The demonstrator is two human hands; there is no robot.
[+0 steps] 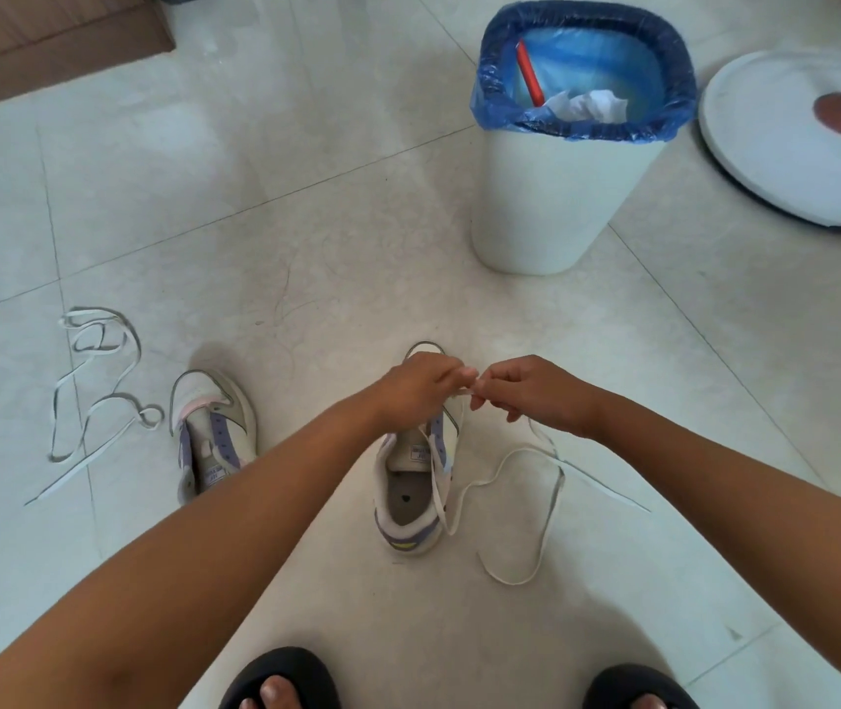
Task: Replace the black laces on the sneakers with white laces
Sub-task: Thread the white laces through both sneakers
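Two white sneakers with purple trim stand on the tiled floor. The right sneaker [416,496] is under my hands, with a white lace [515,465] trailing out of it and looping over the floor to the right. My left hand [421,383] and my right hand [536,394] meet above its toe, and both pinch the white lace between fingertips. The left sneaker [214,432] stands apart with no lace in its eyelets. A second white lace [93,401] lies loose in coils further left. No black lace is in view.
A white waste bin [556,197] with a blue liner stands beyond the shoes at the right. A white round fan base [787,161] is at the far right. A brown door [50,38] is at top left. My feet in black slippers [280,680] are at the bottom.
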